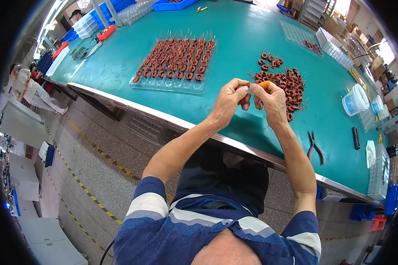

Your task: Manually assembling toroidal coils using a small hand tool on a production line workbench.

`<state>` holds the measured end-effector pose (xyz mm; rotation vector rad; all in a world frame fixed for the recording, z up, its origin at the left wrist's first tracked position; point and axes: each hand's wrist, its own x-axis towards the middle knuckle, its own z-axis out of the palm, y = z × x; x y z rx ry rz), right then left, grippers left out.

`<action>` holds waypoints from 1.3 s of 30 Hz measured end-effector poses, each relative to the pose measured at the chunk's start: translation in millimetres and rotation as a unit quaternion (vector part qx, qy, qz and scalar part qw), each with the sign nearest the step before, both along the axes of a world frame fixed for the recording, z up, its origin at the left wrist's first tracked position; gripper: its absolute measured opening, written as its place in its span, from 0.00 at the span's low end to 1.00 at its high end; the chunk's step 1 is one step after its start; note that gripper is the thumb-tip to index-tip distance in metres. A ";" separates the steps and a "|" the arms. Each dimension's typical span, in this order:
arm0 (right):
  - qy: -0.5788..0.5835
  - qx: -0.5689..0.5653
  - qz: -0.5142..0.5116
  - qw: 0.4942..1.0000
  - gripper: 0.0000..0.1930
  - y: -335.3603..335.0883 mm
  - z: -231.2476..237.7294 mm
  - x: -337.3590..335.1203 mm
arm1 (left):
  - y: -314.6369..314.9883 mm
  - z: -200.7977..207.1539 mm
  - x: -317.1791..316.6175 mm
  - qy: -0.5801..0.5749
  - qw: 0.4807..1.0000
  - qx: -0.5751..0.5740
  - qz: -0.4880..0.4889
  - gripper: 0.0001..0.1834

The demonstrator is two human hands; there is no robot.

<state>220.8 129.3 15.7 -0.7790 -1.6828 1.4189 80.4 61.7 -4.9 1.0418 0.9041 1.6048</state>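
My left hand (pixel 229 100) and my right hand (pixel 273 99) meet above the table near its front edge, both closed in a pinch. Between their fingertips is a small copper-wire coil (pixel 250 83), mostly hidden by the fingers; only a thin reddish-brown bit shows. An orange cover wraps a finger of my right hand. Right behind that hand lies a loose pile of ring-shaped copper-wire coils (pixel 295 84) with thin wire ends sticking out. To the left, a clear plastic tray (pixel 163 85) carries rows of similar coils, their wire ends pointing up; some cups along its front edge hold none.
Pliers (pixel 313 148) with reddish handles and a black oblong tool (pixel 356 138) lie at the right. Farther right stand a white tub (pixel 355 100) and a clear tray (pixel 378 176). Another clear tray (pixel 296 33) lies at the back. A person (pixel 31 88) is off to the left.
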 end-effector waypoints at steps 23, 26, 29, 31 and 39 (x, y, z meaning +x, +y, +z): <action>-0.001 0.140 -0.070 0.988 0.14 -4.0 -6.8 -3.8 | -12.5 -3.6 -2.0 -0.007 0.999 -0.031 0.016 0.08; -0.041 0.203 -0.075 0.976 0.14 -7.2 -6.8 -6.6 | -14.4 -3.3 -3.6 -0.031 0.999 -0.041 0.000 0.08; -0.020 0.210 -0.070 0.975 0.13 -10.3 -6.0 -7.0 | -15.9 -1.4 -2.5 -0.048 0.998 -0.042 -0.009 0.09; 0.007 0.175 -0.060 0.983 0.13 -11.0 -6.8 -8.0 | -16.7 -2.1 -2.1 -0.053 0.998 -0.040 -0.013 0.10; -0.007 0.205 -0.086 0.975 0.10 -18.9 -5.2 -11.2 | -18.7 -3.8 -1.7 -0.106 0.993 -0.040 -0.020 0.09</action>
